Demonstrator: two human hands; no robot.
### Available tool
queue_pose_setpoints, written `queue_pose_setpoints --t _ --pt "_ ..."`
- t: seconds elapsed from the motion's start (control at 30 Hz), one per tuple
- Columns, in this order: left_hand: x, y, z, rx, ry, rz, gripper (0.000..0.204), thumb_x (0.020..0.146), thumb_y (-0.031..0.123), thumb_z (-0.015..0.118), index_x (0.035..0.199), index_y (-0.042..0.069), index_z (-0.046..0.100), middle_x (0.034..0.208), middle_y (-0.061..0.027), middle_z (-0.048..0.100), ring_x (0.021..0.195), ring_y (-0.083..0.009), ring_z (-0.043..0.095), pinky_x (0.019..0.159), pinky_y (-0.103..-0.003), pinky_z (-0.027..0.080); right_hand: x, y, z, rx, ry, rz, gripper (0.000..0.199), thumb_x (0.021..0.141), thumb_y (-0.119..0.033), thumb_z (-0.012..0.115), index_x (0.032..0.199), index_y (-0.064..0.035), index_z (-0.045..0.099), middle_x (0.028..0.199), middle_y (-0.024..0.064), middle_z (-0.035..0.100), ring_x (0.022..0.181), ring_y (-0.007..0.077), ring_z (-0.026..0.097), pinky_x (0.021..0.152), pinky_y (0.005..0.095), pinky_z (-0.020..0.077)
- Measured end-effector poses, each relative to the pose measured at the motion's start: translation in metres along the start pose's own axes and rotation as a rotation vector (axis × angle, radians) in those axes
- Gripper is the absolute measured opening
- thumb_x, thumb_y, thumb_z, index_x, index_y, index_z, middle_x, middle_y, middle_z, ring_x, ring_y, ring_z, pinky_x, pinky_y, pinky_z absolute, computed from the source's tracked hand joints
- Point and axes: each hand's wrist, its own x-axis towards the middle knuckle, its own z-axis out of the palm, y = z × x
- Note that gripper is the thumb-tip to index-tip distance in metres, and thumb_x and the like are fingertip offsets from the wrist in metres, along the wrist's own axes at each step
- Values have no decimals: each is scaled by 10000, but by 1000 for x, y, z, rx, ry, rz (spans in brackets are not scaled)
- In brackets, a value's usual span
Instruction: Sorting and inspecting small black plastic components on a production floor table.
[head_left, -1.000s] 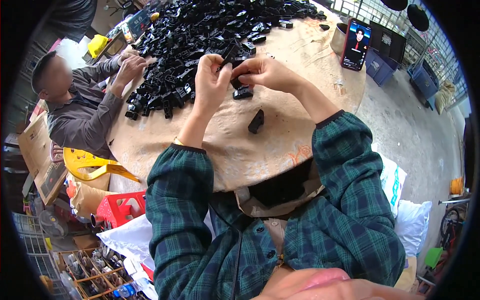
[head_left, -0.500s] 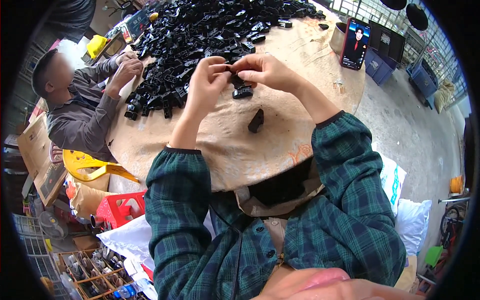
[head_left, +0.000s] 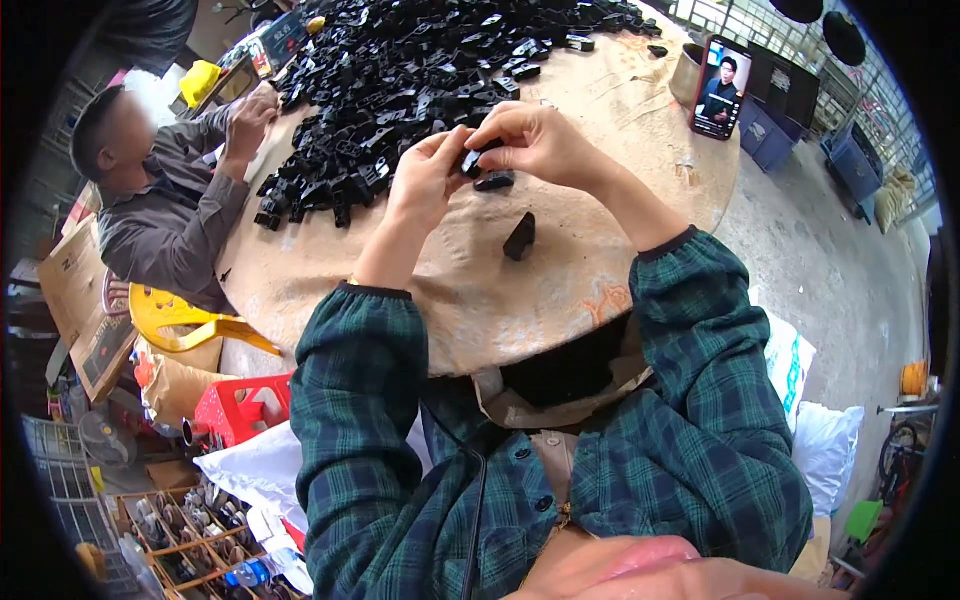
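Note:
Both my hands are raised together over a round table (head_left: 560, 300) covered in brown paper. My left hand (head_left: 425, 180) and my right hand (head_left: 535, 140) pinch one small black plastic part (head_left: 472, 160) between their fingertips. Just under them another black part (head_left: 495, 181) lies on the table, and a third black part (head_left: 519, 237) lies nearer to me. A big heap of black plastic parts (head_left: 420, 70) covers the far half of the table. My sleeves are dark green plaid.
Another person (head_left: 165, 200) sits at the table's left, hands at the heap's edge. A phone (head_left: 722, 88) stands propped at the far right of the table. A yellow chair (head_left: 185, 318), a red stool (head_left: 240, 410), white sacks (head_left: 830, 450) and blue bins (head_left: 775, 135) surround it.
My hands have stayed together on the small black part, shifting slightly nearer to me and to the left. The person at the left keeps working at the heap.

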Motion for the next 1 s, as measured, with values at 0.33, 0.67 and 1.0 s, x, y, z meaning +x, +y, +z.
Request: queue_pose_setpoints --t 0.33,0.67,1.0 --pt "-10 4 12 -24 -70 103 345 884 201 519 1091 -74 517 938 -124 603 808 -153 596 735 -283 526 0 8 -2 144 80 186 175 767 -13 636 939 14 621 833 38 600 750 95 591 657 205 512" --pt "-15 14 17 624 -69 484 385 746 44 658 1108 -28 546 945 -114 627 832 -120 592 740 -237 491 -1 -4 -11 -24 158 98 322 719 -114 713 995 15 608 861 62 591 656 69 564 558 179 456" --pt "-21 8 19 951 -346 492 347 732 55 638 1066 15 554 950 -144 622 857 -228 613 742 -300 483 -3 23 -68 -110 338 213 314 766 -348 660 880 -56 665 812 14 639 663 72 565 578 207 447"
